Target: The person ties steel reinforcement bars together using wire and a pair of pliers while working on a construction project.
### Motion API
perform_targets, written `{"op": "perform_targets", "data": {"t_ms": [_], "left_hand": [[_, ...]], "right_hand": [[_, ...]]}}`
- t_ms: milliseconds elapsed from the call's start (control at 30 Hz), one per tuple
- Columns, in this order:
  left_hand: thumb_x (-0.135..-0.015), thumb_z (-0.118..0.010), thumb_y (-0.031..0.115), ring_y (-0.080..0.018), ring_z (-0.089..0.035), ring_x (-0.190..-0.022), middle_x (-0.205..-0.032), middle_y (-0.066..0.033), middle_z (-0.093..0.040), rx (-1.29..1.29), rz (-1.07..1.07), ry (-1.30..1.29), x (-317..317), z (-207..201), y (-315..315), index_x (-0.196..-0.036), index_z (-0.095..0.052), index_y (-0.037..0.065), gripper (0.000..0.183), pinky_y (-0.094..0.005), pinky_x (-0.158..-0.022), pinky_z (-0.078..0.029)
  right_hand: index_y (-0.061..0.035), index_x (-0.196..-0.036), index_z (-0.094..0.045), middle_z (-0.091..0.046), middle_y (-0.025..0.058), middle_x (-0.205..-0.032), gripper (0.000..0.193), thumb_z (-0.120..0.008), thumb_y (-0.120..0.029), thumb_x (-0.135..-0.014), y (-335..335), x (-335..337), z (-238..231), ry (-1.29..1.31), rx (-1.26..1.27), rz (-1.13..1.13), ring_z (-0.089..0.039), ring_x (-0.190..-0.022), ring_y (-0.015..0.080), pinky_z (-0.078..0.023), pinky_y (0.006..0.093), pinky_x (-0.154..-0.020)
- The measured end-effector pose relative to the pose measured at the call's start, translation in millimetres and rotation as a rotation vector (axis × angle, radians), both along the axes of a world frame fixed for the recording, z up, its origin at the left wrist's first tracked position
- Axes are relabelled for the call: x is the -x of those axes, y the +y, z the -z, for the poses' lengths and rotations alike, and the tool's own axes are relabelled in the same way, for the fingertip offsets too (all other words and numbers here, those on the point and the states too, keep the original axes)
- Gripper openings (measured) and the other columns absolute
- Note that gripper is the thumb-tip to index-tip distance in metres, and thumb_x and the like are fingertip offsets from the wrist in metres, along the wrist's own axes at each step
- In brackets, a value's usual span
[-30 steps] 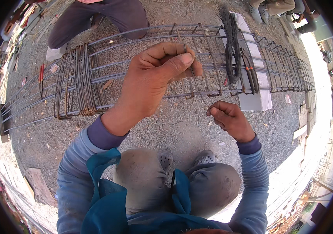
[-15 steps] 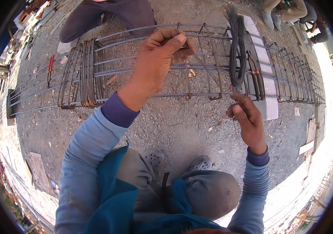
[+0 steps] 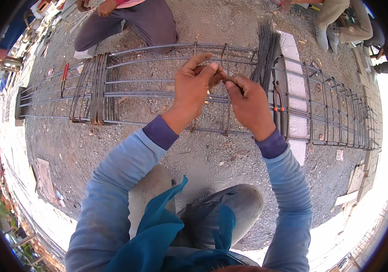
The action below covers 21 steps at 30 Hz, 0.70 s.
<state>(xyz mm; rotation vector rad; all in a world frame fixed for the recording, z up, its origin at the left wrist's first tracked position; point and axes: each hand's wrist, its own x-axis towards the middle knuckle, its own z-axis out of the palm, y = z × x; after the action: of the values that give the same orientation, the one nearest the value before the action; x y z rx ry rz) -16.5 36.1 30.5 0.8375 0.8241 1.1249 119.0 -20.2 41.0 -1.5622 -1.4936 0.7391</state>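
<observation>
Both hands meet above the rebar cage (image 3: 144,81), near one of its upright stirrups. My left hand (image 3: 193,88) is closed, thumb pressed to the curled fingers. Beside its fingertips, my right hand (image 3: 250,104) pinches with thumb and forefinger. A thin dark strand that looks like tie wire shows faintly at the fingertips; most of it is hidden. Just right of my right hand, a bundle of dark tie wire (image 3: 266,56) lies across the bars. Pincers with orange marks on the handles (image 3: 279,109) rest next to it, partly over a white board (image 3: 297,122).
Several stirrups (image 3: 98,90) stand bunched on the bars at left, near a red-handled tool (image 3: 64,75). A person in dark trousers (image 3: 130,25) kneels beyond the cage; another person (image 3: 346,22) is at far right. Gravel ground (image 3: 98,154) lies beneath.
My right hand has moved up and left from below the wire bundle to meet my left hand, and its fingers have closed. My left hand has shifted slightly right and down.
</observation>
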Motion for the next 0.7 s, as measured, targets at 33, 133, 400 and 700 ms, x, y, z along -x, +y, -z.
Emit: {"op": "perform_targets", "data": {"t_ms": [33, 133, 400, 700], "left_hand": [[-0.089, -0.061, 0.006, -0.0202, -0.066, -0.085, -0.093, -0.0121, -0.066, 0.043, -0.03, 0.005, -2, -9, 2, -0.119, -0.053, -0.002, 0.032, -0.0323, -0.08, -0.056], [-0.089, -0.061, 0.007, -0.0196, -0.066, -0.085, -0.093, -0.0115, -0.066, 0.056, -0.054, 0.053, 1, -16, 16, -0.116, -0.055, -0.002, 0.029, -0.0314, -0.08, -0.056], [-0.088, -0.066, 0.018, -0.0156, -0.066, -0.078, -0.088, -0.0078, -0.066, 0.233, 0.088, 0.267, 39, 6, 40, -0.107, -0.06, 0.0, 0.026, -0.0285, -0.072, -0.055], [-0.079, -0.069, 0.017, -0.0259, -0.061, -0.092, -0.096, -0.0105, -0.063, -0.327, 0.097, 1.034, 58, 97, 41, -0.09, -0.067, 0.009, 0.014, -0.0417, -0.076, -0.05]], "right_hand": [[-0.0002, -0.095, -0.064, -0.063, 0.02, -0.082, 0.02, -0.054, -0.016, -0.09, 7, -3, -6, -0.045, 0.005, -0.031, -0.062, -0.076, 0.0361, -0.047, 0.0402, -0.067], [-0.0005, -0.094, -0.064, -0.063, 0.0212, -0.083, 0.019, -0.054, -0.016, -0.089, 24, -3, -26, -0.095, -0.015, -0.077, -0.062, -0.08, 0.0393, -0.048, 0.042, -0.068], [-0.0023, -0.093, -0.066, -0.065, 0.0206, -0.086, 0.019, -0.058, -0.015, -0.082, 68, -6, 9, -0.125, 0.025, -0.213, -0.063, -0.081, 0.0385, -0.05, 0.043, -0.073], [-0.0086, -0.084, -0.071, -0.065, 0.0187, -0.078, 0.017, -0.056, -0.011, -0.076, 127, -18, 96, -0.729, 0.003, -0.266, -0.065, -0.08, 0.0373, -0.052, 0.0452, -0.074]]}}
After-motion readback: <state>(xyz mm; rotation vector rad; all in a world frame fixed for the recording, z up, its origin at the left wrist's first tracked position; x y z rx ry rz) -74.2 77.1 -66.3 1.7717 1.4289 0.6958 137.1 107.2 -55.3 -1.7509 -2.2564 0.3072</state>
